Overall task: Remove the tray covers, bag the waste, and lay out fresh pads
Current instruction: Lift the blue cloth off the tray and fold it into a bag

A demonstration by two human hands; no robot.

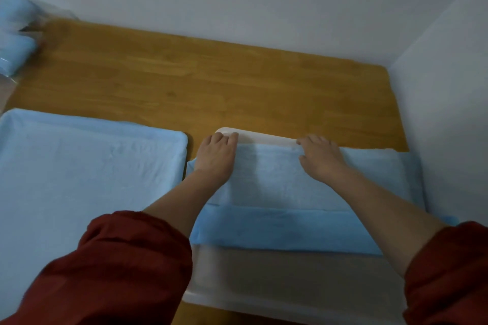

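Observation:
A white tray (264,280) lies on the wooden floor at the right, its near part bare. A partly folded light blue pad (269,179) lies across its far half, with a darker blue band along the near fold. My left hand (217,155) rests at the pad's far left corner, fingertips curled over the edge at the tray rim. My right hand (320,157) presses on the pad's far edge near the middle, fingers bent at the edge. To the left, a second tray (87,166) is fully covered by a spread light blue pad.
A clear plastic pack of folded blue pads (15,37) sits at the far left on the wooden floor (211,79). White walls close in behind and on the right, close to the right tray. My red sleeves are pushed up on both forearms.

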